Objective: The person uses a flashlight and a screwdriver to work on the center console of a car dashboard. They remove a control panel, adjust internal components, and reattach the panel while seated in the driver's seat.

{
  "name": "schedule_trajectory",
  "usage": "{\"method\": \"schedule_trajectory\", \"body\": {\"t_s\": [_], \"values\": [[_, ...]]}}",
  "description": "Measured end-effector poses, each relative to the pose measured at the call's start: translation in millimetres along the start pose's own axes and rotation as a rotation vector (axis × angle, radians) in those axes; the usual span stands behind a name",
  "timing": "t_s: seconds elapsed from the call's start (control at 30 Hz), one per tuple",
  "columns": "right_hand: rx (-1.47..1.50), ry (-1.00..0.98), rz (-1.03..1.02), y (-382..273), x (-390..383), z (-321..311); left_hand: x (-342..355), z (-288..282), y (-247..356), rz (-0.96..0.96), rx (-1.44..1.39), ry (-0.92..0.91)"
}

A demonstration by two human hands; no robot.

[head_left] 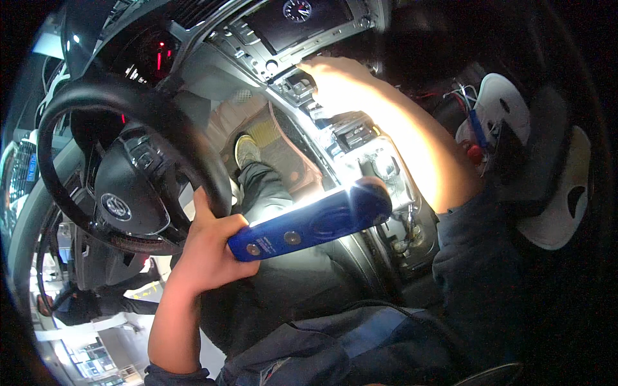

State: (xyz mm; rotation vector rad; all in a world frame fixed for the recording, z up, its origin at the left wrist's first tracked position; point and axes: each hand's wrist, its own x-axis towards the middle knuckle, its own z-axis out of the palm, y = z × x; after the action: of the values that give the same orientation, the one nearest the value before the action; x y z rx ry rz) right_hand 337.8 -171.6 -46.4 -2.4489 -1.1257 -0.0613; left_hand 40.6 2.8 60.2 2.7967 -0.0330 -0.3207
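My left hand [215,248] is closed around one end of a blue work light [309,225], beside the rim of the black steering wheel [116,103]. The lit side of the lamp throws a strong white glare over the centre console. My right hand [338,83] reaches across to the opened console [354,135], just under the dashboard screen [302,22]. One finger points toward the trim edge below a round knob [271,66]. Glare washes out that hand, and its other fingertips are hidden, so I cannot tell whether it grips anything.
Exposed brackets and a gear selector area [386,167] run down the console. My shoe [247,151] rests in the footwell by a brown floor mat [293,157]. On the right lie white slipper-like pieces [502,103] and a blue-handled tool [476,128]. Another person [90,302] shows outside, lower left.
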Motion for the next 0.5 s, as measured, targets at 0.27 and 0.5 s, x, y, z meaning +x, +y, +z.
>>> {"method": "schedule_trajectory", "body": {"t_s": [0.27,0.5], "values": [[0.287,-0.130,0.073,60,-53,-90,-2,4,-14,0.095,-0.171,0.083],[-0.226,-0.539,0.554,156,-228,-102,7,4,-27,0.190,-0.268,0.150]]}}
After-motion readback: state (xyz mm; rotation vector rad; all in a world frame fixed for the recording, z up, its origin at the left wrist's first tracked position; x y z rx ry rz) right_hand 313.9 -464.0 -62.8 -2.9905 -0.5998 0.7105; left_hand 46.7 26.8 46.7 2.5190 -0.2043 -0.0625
